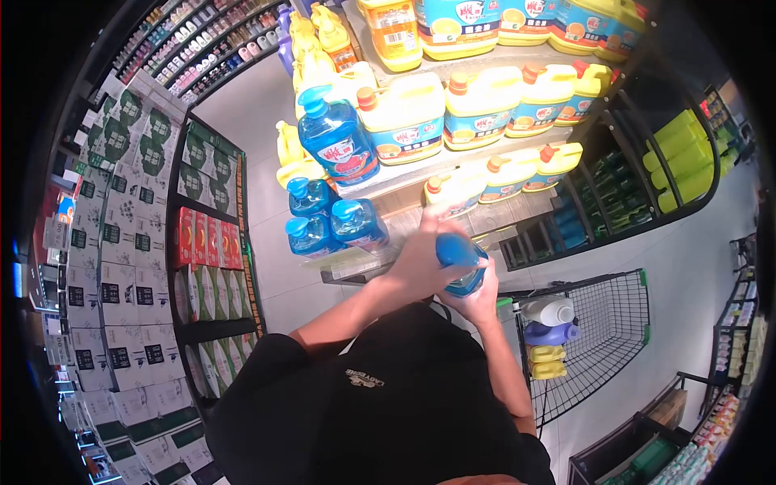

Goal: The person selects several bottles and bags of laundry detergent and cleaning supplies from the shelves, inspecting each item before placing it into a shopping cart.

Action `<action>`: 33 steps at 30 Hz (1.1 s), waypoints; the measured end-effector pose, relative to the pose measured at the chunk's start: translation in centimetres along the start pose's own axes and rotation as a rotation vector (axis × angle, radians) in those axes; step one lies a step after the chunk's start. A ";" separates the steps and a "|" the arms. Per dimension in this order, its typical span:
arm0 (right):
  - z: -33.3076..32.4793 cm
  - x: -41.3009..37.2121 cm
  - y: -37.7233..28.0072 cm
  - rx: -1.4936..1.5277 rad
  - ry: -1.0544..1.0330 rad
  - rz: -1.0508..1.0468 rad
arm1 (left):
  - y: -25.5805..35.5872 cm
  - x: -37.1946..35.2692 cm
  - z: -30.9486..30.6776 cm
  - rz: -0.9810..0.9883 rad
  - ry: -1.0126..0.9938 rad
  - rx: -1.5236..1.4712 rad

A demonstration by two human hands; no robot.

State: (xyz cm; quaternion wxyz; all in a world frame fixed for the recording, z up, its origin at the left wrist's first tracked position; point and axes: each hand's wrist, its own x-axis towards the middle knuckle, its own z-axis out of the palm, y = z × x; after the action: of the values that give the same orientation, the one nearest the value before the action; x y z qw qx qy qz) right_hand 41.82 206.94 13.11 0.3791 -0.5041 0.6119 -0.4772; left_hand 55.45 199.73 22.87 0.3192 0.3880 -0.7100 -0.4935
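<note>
A blue bottle (457,250) is held in front of my chest. My right hand (475,297) wraps round its lower right side. My left hand (424,257) is blurred and lies against the bottle's left side; what its fingers do is smeared by motion. Just beyond my hands, yellow jugs with red caps (483,109) stand on wooden shelves. One large blue pump bottle (335,141) stands at the left end of the middle shelf. Lower down, three blue bottles (356,225) stand together at the left end of the shelf below.
To my right is a black wire cart (602,319) holding a white bottle, a purple bottle (552,333) and a yellow one. Stacked cartons (121,275) line the left side. A black-framed rack (626,162) with green packs stands at the right.
</note>
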 end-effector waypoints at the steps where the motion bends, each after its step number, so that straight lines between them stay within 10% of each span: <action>1: 0.1 -0.5 0.3 0.005 0.091 -0.072 | 0.8 0.6 0.0 -0.054 -0.065 -0.091; 6: -2.4 -1.5 -0.8 0.463 0.118 0.044 | -2.1 2.4 -0.8 0.209 -0.157 -0.183; 11: -5.6 -2.2 0.5 0.757 0.107 0.104 | -8.1 -0.2 0.4 -0.293 -0.412 -0.486; 14: -5.7 -2.3 -0.6 0.877 0.267 0.208 | -6.9 -2.3 2.6 -0.203 -0.613 -0.372; 18: -6.6 -1.6 -1.0 1.096 0.267 0.418 | -4.1 -1.9 4.0 -0.444 -0.540 -0.442; 33: -6.5 -3.2 0.3 1.041 0.293 0.389 | -7.2 -3.2 5.8 -0.323 -0.503 -0.572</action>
State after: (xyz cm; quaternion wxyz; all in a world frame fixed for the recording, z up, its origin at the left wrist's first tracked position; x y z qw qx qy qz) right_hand 36.21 211.38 14.44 0.5695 -0.0579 0.4238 -0.7019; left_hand 53.92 203.64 14.07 0.1493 0.2573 -0.5300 -0.7941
